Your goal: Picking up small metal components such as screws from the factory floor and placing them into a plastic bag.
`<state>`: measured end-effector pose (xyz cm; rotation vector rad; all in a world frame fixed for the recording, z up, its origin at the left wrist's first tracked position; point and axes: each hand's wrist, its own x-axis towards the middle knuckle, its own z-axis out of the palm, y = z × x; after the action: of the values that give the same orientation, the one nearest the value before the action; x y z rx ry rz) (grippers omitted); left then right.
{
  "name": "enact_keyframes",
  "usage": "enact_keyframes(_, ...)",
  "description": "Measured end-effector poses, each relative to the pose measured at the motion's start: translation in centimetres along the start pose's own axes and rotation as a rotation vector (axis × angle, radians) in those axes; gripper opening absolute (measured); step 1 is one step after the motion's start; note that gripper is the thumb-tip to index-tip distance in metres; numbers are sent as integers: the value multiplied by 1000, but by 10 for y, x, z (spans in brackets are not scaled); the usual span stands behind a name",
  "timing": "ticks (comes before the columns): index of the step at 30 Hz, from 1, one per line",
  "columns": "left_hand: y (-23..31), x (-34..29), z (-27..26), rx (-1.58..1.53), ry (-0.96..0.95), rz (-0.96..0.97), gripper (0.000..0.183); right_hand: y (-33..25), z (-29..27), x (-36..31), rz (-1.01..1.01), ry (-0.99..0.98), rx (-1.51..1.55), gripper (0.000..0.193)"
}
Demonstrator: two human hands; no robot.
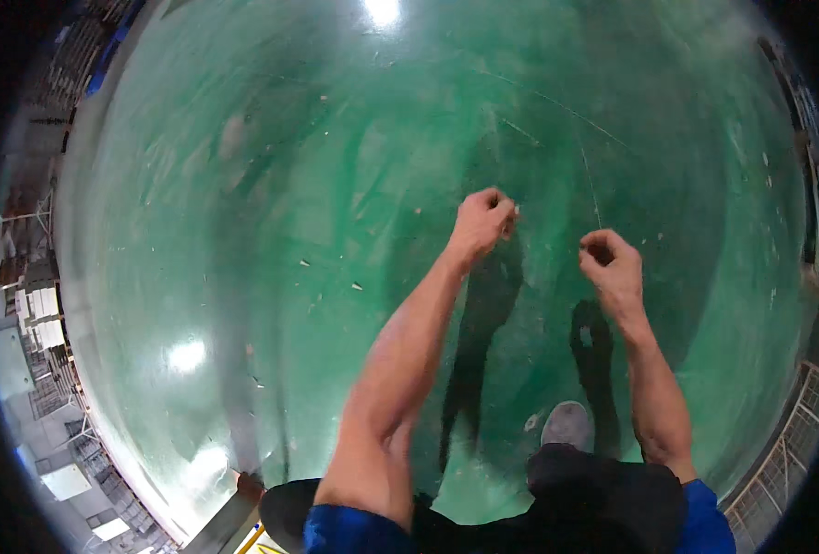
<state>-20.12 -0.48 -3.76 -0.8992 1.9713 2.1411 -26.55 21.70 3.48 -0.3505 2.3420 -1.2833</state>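
Above the green floor (179, 231), two bare hands reach out apart from each other, and just beyond the right hand (611, 266) a thin pale line (590, 180) runs away across the view. Whether it is a loose strand or a scratch in the floor, I cannot tell. If a strand, it looks likely to be very light, limp and quick to slip through skin, perhaps easy to snap under a sharp tug; the tips of thumb and forefinger, close to its near end, would seem the surest place to hold it. That near end appears right at the right hand's curled fingers, so that the line leads outward from the grip, though contact is not clear. Thumb and forefinger there bend round into a ring with a dark gap inside, and whether the tips meet or pinch anything is too small to tell. The left hand (485, 223), well apart from the line, has its fingers drawn in toward the thumb; a pale spot shows at their tips, possibly a nail or a small piece, so I cannot say whether it grips anything. Nearer the body stands a grey shoe (568, 427).
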Motion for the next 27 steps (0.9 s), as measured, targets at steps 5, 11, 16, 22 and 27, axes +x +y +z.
enact_keyframes(5, 12, -140, -53, -322, -292, -284, 10, -56, 19, -64, -152, -172, 21, 13)
enact_keyframes(11, 2, -274, -132, -733, -290, -268, 6, -161, 99, -125, -855, -490, 19, 21)
enact_keyframes(16, -14, -344, -142, -1159, -161, -235, 19, -193, 165, -186, -1203, -789, -95, 22)
enact_keyframes(22, -72, -397, -143, -1364, 110, -323, 36, -193, 231, -236, -1351, -1060, -450, 16)
enact_keyframes(27, -134, -431, -162, -1269, 416, -360, 40, -188, 296, -239, -1223, -1173, -428, 9)
